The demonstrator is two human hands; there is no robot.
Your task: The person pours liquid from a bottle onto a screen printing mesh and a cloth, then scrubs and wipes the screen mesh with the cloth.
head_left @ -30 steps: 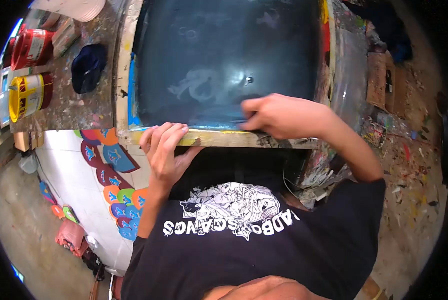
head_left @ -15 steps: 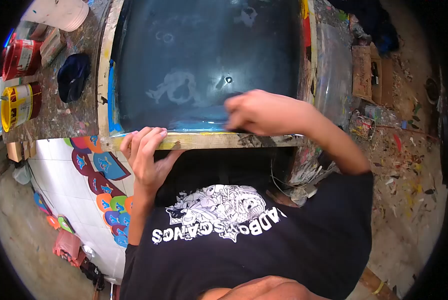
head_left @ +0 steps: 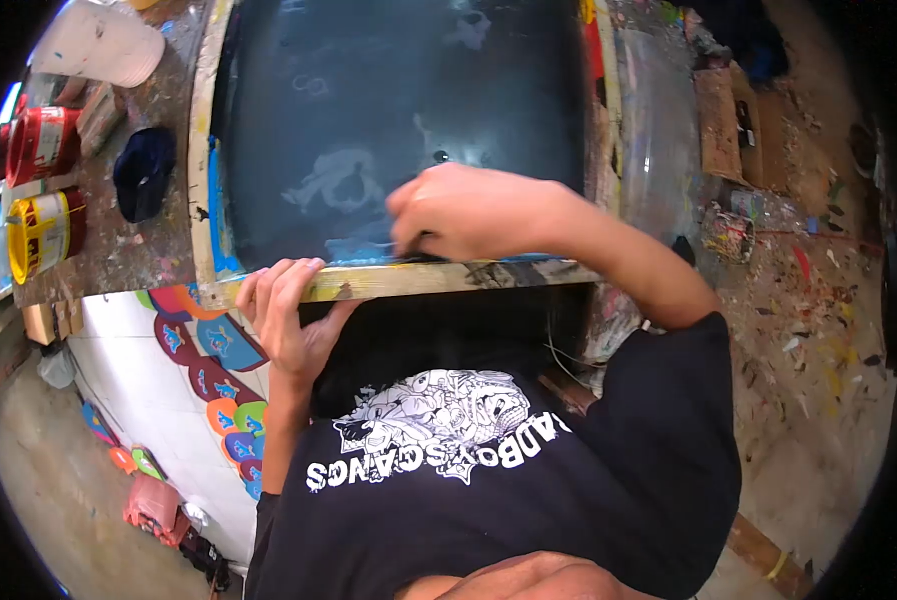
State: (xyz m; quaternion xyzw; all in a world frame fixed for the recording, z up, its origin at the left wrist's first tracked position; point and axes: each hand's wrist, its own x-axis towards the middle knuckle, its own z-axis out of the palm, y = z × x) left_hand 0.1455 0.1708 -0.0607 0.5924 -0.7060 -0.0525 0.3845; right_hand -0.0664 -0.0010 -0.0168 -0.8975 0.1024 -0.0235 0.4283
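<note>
A screen-printing screen lies in front of me, its dark mesh stretched in a wooden frame. My left hand grips the near frame bar at its left part, fingers over the top and thumb below. Low over the mesh, just inside that bar, my right hand is closed with knuckles up. Something dark shows under its fingers, too hidden to name. Smeared blue ink lies on the mesh beside this hand. Blue ink or tape runs along the left inner edge. Pale figure shapes show in the mesh.
Left on the stained table stand a white bucket, a red tub and a yellow tub, with a dark blue cloth-like item nearby. A cardboard box sits at right. Colourful printed pieces lie below left.
My right hand has moved left along the inside of the near bar. My left hand keeps its grip on the frame. The whole view has shifted slightly.
</note>
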